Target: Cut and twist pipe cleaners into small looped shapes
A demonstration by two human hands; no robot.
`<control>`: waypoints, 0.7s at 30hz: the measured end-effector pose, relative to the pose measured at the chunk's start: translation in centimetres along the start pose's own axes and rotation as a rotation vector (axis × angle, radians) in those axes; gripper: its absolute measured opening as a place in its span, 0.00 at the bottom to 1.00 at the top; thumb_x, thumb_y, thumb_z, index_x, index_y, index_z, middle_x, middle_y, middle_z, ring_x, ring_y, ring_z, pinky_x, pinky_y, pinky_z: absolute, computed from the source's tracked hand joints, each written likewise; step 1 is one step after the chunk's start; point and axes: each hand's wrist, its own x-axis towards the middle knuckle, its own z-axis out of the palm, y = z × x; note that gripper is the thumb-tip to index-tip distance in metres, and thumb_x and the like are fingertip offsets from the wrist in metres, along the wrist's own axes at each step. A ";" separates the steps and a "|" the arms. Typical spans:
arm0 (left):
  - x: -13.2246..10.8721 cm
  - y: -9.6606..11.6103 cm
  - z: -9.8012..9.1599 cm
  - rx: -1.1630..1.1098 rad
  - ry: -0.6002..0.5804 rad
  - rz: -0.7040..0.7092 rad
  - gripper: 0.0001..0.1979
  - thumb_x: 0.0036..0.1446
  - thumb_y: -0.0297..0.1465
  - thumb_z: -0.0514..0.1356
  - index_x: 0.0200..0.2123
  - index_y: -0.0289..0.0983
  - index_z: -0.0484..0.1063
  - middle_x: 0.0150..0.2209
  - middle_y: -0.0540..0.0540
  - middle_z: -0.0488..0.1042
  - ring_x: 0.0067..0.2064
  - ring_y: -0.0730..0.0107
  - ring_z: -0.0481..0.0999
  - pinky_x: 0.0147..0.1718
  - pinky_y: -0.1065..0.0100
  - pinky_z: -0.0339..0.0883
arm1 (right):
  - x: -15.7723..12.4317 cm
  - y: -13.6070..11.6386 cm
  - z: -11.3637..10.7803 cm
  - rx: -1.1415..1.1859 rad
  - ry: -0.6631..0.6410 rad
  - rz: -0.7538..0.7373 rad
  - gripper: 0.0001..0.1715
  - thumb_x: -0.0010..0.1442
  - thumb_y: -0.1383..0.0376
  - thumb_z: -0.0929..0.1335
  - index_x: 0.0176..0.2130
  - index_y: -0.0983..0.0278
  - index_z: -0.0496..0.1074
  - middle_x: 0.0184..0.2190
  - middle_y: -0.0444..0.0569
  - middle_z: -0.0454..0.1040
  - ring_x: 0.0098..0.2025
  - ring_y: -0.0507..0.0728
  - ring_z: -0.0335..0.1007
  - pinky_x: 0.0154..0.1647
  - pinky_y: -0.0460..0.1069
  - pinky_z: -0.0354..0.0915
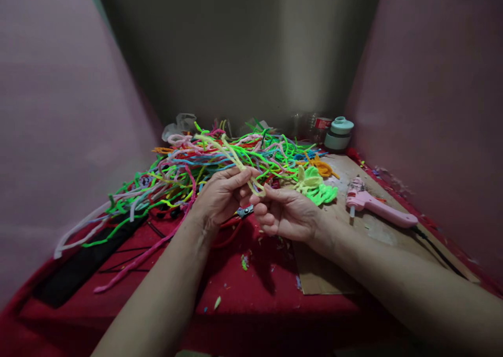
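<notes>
A pale yellow pipe cleaner [236, 157] is bent into a loop, its two long ends reaching up and left over the pile. My left hand [225, 192] pinches it where the two strands come together. At the rounded end of the loop, my right hand [286, 210] grips it between thumb and fingers. Just below my hands lies a pair of scissors [244, 211], partly hidden by my left hand. Behind them spreads a big tangled heap of coloured pipe cleaners [267, 153]. Shaped green and yellow pipe-cleaner pieces [317, 187] rest right of my right hand.
A pink glue gun [377, 208] with a black cord lies on a cardboard sheet [322, 273] at the right. A jar with a pale teal lid [339, 133] stands at the back. A long black item [84, 263] lies left on the red cloth [251, 289], which carries small scraps.
</notes>
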 end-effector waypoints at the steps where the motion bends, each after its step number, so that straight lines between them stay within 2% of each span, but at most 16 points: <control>1: 0.0 0.0 0.0 -0.003 0.002 0.005 0.10 0.46 0.33 0.65 0.30 0.32 0.75 0.15 0.53 0.62 0.17 0.80 0.62 0.19 0.75 0.58 | 0.0 0.1 0.1 0.010 -0.016 0.007 0.20 0.65 0.64 0.55 0.33 0.71 0.69 0.21 0.45 0.65 0.21 0.47 0.61 0.20 0.42 0.59; 6: 0.1 -0.2 0.1 0.001 -0.007 0.007 0.10 0.47 0.33 0.65 0.32 0.32 0.74 0.15 0.54 0.63 0.17 0.79 0.63 0.18 0.75 0.58 | 0.2 0.5 0.2 -0.044 -0.007 -0.026 0.15 0.63 0.65 0.59 0.32 0.70 0.68 0.20 0.42 0.62 0.19 0.46 0.59 0.17 0.42 0.58; 11: 0.0 -0.1 0.3 0.008 -0.005 0.042 0.10 0.47 0.33 0.64 0.31 0.32 0.73 0.14 0.55 0.62 0.15 0.80 0.62 0.17 0.75 0.56 | 0.5 0.9 0.3 -0.154 0.084 -0.143 0.10 0.58 0.64 0.64 0.28 0.68 0.67 0.19 0.40 0.62 0.17 0.46 0.58 0.15 0.41 0.57; 17: -0.1 -0.5 1.0 0.066 0.128 0.150 0.09 0.47 0.33 0.64 0.29 0.32 0.74 0.14 0.55 0.61 0.15 0.80 0.61 0.16 0.75 0.55 | 0.6 0.9 0.2 -0.300 0.194 -0.266 0.11 0.55 0.61 0.67 0.26 0.67 0.67 0.16 0.39 0.62 0.14 0.46 0.55 0.10 0.41 0.54; 21: -0.1 -0.4 1.2 0.070 0.172 0.139 0.09 0.46 0.33 0.64 0.29 0.32 0.74 0.14 0.55 0.60 0.15 0.81 0.59 0.15 0.75 0.53 | 0.6 0.7 0.1 -0.420 0.221 -0.307 0.14 0.57 0.58 0.65 0.29 0.67 0.70 0.20 0.44 0.69 0.17 0.48 0.63 0.16 0.44 0.62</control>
